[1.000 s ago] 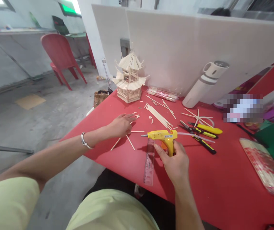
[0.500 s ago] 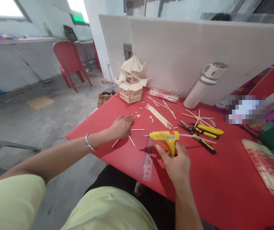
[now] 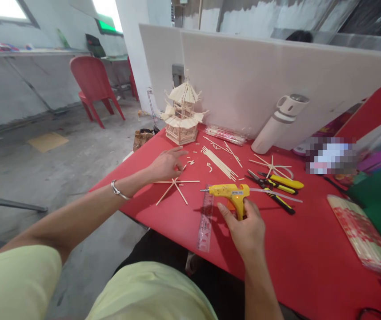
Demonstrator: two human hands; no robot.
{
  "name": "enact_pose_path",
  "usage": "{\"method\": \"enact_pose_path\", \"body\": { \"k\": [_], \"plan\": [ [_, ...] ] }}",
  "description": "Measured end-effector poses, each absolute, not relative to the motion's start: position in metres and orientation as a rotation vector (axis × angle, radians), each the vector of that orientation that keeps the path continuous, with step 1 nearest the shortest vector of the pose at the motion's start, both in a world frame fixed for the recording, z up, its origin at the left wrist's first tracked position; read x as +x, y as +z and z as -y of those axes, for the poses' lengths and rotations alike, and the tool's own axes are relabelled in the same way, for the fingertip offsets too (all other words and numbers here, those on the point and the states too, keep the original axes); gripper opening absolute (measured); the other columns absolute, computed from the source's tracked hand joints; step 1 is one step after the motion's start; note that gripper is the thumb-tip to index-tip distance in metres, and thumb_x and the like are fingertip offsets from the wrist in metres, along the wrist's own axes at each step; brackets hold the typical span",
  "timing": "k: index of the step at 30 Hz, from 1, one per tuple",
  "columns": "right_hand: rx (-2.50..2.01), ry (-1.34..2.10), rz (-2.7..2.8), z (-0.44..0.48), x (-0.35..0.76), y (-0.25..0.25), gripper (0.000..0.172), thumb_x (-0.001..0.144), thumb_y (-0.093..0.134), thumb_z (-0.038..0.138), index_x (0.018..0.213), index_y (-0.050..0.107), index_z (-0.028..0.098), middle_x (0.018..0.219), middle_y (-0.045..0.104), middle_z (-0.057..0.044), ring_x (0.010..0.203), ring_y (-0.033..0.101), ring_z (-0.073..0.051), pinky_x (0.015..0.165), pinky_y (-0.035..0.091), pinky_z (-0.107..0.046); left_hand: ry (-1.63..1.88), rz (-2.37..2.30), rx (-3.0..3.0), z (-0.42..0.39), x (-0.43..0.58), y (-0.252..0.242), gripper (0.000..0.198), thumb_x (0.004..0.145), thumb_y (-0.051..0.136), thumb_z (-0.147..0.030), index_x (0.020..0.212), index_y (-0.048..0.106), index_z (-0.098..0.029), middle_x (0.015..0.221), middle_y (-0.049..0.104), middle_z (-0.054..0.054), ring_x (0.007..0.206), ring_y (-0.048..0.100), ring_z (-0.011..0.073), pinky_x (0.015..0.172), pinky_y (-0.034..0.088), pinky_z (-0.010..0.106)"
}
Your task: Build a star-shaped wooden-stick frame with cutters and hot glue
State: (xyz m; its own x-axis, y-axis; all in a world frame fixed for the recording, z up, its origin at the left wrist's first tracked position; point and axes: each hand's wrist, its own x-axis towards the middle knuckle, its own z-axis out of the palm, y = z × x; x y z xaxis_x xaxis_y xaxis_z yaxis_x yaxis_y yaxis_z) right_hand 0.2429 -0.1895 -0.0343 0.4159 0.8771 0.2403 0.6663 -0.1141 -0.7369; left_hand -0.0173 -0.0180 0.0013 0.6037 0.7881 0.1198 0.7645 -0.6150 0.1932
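Observation:
My right hand (image 3: 248, 226) is wrapped round the handle of a yellow hot glue gun (image 3: 230, 191), its nozzle pointing left and a clear glue stick trailing from its back. Over the upper part of a star of thin wooden sticks (image 3: 174, 182) is my left hand (image 3: 166, 165), index finger stretched out and the other fingers partly bent; I see nothing held in it. The hand hides some of the star's upper sticks. Beneath the nozzle lies a clear ruler (image 3: 205, 226). A bundle of wooden sticks (image 3: 222, 163) and short cut pieces (image 3: 209, 167) lie beyond.
At the back of the red table (image 3: 297, 258) stands a wooden stick pagoda (image 3: 182, 113). A white flask (image 3: 278, 124) leans by the board. To the right are pliers (image 3: 273, 189), a second stick star (image 3: 271, 166) and packaged sticks (image 3: 360, 231). A red chair (image 3: 92, 80) stands left.
My left hand has moved up and to the left, uncovering the middle of the stick star. The glue gun stays in my right hand, almost unmoved. The view has shifted slightly.

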Motion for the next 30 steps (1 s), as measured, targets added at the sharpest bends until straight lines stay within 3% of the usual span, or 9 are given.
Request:
{"method": "enact_pose_path", "body": {
  "k": [6,12,15,18,21,30],
  "plan": [
    [-1.845,0.337,1.352,0.185,0.234,-0.035,0.069,0.072,0.06,0.088,0.089,0.065,0.021,0.085,0.063,-0.004,0.07,0.054,-0.019,0.066,0.04,-0.032,0.005,-1.16,2.846,0.023,-0.009,-0.012,0.009,0.083,0.073,-0.025,0.08,0.081,-0.022,0.161,0.046,0.003,0.154,0.032,0.0331,0.12,0.034,0.051],
    [-1.87,0.338,1.369,0.183,0.232,-0.037,0.07,0.072,0.058,0.09,0.087,0.064,0.021,0.087,0.063,-0.005,0.073,0.056,-0.021,0.069,0.041,-0.033,-0.116,-1.156,2.892,0.029,0.009,-0.026,0.013,0.078,0.072,-0.013,0.088,0.08,-0.018,0.158,0.049,0.01,0.154,0.032,0.0346,0.121,0.03,0.057],
    [-1.873,0.339,1.375,0.182,0.232,-0.036,0.07,0.072,0.058,0.089,0.087,0.063,0.021,0.086,0.062,-0.005,0.072,0.055,-0.021,0.068,0.041,-0.033,0.076,-1.072,2.796,0.02,0.001,-0.017,0.007,0.074,0.074,-0.015,0.077,0.079,-0.019,0.158,0.05,0.007,0.154,0.033,0.0333,0.123,0.03,0.054],
    [-1.89,0.317,1.409,0.18,0.23,-0.034,0.066,0.075,0.059,0.087,0.087,0.062,0.022,0.086,0.062,-0.004,0.072,0.056,-0.02,0.067,0.04,-0.032,0.462,-1.079,2.541,0.002,-0.021,0.0,0.01,0.076,0.07,-0.019,0.078,0.08,-0.021,0.157,0.052,0.003,0.153,0.036,0.0279,0.123,0.035,0.043],
    [-1.919,0.228,1.474,0.175,0.223,-0.031,0.063,0.08,0.056,0.083,0.088,0.062,0.021,0.083,0.061,-0.004,0.071,0.056,-0.02,0.067,0.04,-0.031,0.688,-1.149,2.333,-0.018,-0.054,0.009,0.014,0.078,0.071,-0.029,0.08,0.081,-0.02,0.155,0.054,0.008,0.151,0.038,0.0304,0.126,0.029,0.047],
    [-1.925,-0.385,1.725,0.149,0.18,-0.032,0.041,0.094,0.056,0.05,0.113,0.066,0.015,0.091,0.068,-0.008,0.076,0.062,-0.021,0.061,0.037,-0.03,0.789,-1.281,2.338,-0.06,-0.099,-0.041,0.011,0.074,0.07,-0.023,0.073,0.079,-0.017,0.146,0.062,0.013,0.146,0.046,0.0351,0.119,0.042,0.048]
  ]
}}
